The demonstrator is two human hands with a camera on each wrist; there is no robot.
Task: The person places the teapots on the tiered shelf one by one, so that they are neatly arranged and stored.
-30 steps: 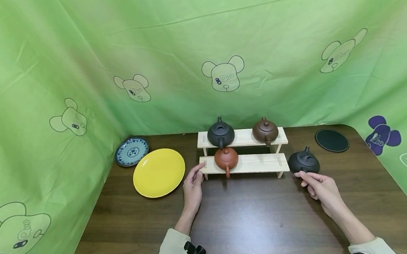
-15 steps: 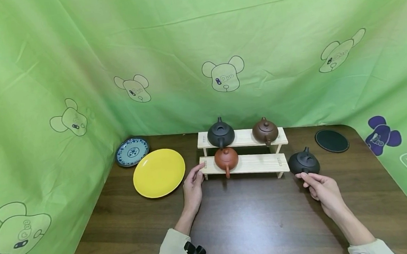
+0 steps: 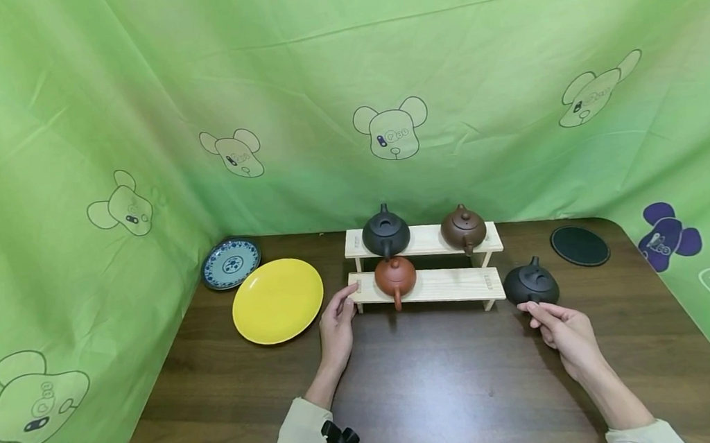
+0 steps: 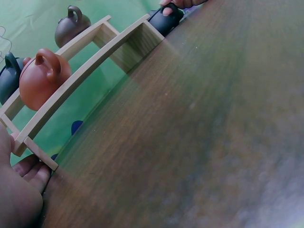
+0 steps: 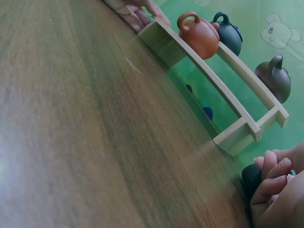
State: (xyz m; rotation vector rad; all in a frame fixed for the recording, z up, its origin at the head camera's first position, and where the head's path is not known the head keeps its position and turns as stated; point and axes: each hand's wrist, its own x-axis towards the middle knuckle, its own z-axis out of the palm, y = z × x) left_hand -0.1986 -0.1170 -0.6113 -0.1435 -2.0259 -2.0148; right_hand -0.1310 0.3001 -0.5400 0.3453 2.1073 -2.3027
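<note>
In the head view, my right hand pinches the handle of a black teapot that sits on the table, right of a two-tier wooden stand. The right wrist view shows those fingers curled, hiding most of the pot. My left hand holds the left end of the lower shelf, its index finger at the top edge and other fingers beside the leg. An orange-red teapot stands on that shelf. On the upper shelf are another black teapot and a brown teapot.
A yellow plate lies left of my left hand, with a blue patterned plate behind it. A dark round coaster lies at the back right. Green cloth surrounds the brown wooden table.
My right fingers have shifted very slightly at the black teapot's handle. The left hand, stand and teapots stay in place.
</note>
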